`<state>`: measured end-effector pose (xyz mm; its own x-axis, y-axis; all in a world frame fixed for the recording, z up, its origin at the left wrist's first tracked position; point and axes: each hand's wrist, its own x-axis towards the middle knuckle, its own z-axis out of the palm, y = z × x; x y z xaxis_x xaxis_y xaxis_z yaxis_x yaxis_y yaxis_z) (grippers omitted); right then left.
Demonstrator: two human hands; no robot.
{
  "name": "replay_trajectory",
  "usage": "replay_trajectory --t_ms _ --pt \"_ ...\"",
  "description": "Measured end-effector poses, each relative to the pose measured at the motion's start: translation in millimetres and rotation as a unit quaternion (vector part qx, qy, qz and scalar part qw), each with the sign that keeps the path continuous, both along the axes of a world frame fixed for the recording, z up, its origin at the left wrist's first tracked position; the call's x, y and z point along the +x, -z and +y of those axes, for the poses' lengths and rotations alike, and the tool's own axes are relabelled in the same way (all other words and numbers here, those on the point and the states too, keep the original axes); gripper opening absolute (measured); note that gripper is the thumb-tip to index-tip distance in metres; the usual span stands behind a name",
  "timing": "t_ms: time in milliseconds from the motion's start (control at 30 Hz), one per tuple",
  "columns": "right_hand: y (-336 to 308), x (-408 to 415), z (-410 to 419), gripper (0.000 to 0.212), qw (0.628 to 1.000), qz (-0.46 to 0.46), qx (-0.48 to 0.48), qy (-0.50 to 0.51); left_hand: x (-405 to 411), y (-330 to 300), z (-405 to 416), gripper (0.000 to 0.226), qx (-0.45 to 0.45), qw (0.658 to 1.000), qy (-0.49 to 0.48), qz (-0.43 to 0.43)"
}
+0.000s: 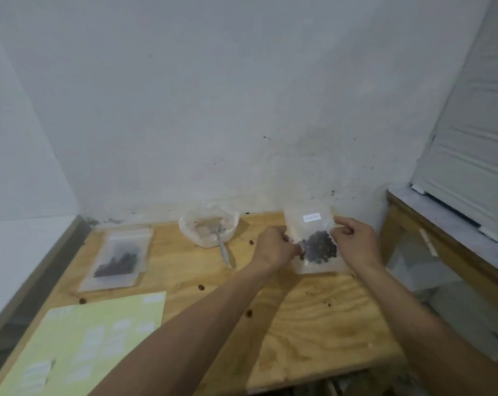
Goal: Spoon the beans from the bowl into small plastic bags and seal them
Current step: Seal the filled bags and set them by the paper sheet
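Observation:
Both hands hold up a small clear plastic bag [313, 224] with a white label and a heap of dark beans at its bottom. My left hand [276, 247] pinches its left edge, my right hand [355, 238] pinches its right edge. A clear bowl [186, 224] stands at the back of the wooden table [322, 324], with a spoon [223, 247] leaning out over its rim. Another bag of dark beans [118, 258] lies flat on the left of the table.
A pale green sheet with white labels [85, 344] lies at the front left. Single loose beans [201, 287] dot the table top. A wall closes off the back. A counter with a white box [470, 155] stands on the right.

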<state>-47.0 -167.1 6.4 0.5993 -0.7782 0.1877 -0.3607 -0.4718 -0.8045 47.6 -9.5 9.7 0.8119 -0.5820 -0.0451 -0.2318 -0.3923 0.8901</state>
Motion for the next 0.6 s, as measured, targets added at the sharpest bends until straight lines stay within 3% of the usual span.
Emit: replay_trajectory --t_ms 133,233,600 --pt "16.3 -12.0 -16.8 0.037 0.998 0.049 -0.030 0.016 -16.0 13.4 -29.9 0.026 0.044 0.999 0.021 -0.013" --pt "29.3 -12.7 -23.0 0.039 0.997 0.077 -0.019 0.000 -19.2 21.3 -40.4 0.021 0.063 0.998 0.011 -0.013" --pt "41.5 -3.3 -32.5 0.029 0.993 0.070 -0.096 -0.011 -14.0 25.1 -42.1 0.038 0.050 0.999 -0.004 -0.004"
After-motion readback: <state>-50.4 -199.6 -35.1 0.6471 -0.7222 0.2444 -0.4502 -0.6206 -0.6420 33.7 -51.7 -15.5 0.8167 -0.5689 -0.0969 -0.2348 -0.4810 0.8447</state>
